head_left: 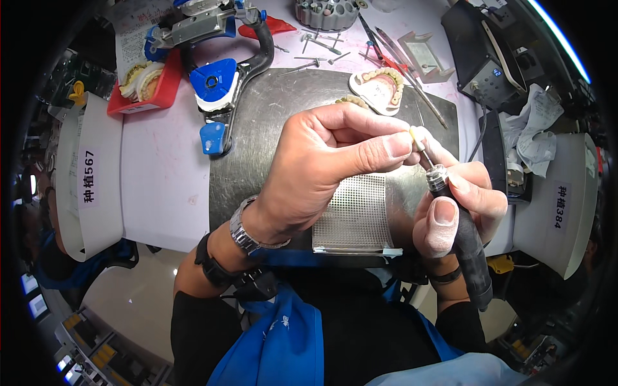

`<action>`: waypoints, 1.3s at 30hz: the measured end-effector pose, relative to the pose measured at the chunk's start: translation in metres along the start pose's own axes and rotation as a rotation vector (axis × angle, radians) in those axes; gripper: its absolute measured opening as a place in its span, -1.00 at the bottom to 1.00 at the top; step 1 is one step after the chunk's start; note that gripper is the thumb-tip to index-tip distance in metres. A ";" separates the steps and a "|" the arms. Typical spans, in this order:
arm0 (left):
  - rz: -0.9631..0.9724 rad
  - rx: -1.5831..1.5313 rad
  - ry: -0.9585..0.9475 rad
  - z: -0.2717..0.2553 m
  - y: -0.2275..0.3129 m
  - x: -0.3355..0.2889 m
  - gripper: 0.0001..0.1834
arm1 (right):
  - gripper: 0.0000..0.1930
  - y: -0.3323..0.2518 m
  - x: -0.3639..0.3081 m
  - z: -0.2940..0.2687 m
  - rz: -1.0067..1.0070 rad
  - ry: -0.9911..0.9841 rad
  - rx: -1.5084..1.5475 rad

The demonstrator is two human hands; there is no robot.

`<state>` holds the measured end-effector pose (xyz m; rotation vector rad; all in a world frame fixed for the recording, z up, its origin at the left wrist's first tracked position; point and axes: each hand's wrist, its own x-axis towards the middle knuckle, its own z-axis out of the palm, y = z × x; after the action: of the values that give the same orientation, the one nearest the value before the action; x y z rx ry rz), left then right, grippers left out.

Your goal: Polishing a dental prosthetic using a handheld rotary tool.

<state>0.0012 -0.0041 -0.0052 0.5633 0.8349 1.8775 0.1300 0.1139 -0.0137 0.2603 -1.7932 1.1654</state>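
Steel-grey and scuffed, a metal work plate (pixel 270 128) covers the middle of the white bench (pixel 161 167), and both hands work above it near the bench's front edge. The person's left hand (pixel 322 174), a metal watch (pixel 248 235) on its wrist, is curled shut, thumb pressed against forefinger on a small piece that the fingers hide almost entirely. The right hand (pixel 460 206) is wrapped tight around a dark rotary handpiece (pixel 467 248), whose chrome collar sits between thumb and forefinger. The handpiece's small cream-coloured polishing tip (pixel 417 138) touches the spot pinched by the left thumb, so the two hands meet there. Below the hands a perforated metal grille (pixel 357 215) lies at the front edge of the plate.

Toward the back edge of the plate rests a white dental cast with a row of yellowish teeth (pixel 380 90), and just beside it long thin hand instruments (pixel 399 58) lie slanted. Loose burs (pixel 315 48) are scattered on the bench behind the plate, with a round bur holder (pixel 325 13) at the back edge. At the back left corner stands a black and blue articulator (pixel 222 77), next to a red tray (pixel 151 93) holding another cast. A dark control box (pixel 483 58) occupies the back right corner.
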 end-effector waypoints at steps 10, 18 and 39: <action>0.052 0.091 0.012 0.000 -0.001 0.000 -0.85 | -0.68 -0.001 -0.002 -0.004 0.039 0.008 -0.078; 0.104 0.121 0.006 0.000 -0.002 0.001 -0.85 | -0.68 -0.001 -0.001 -0.004 0.022 -0.001 -0.036; 0.175 0.235 0.037 0.003 -0.002 0.000 -0.89 | -0.69 -0.001 -0.002 -0.002 0.048 0.053 -0.045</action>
<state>0.0044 -0.0022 -0.0047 0.7692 1.0686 1.9654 0.1336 0.1144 -0.0145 0.1589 -1.7852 1.1538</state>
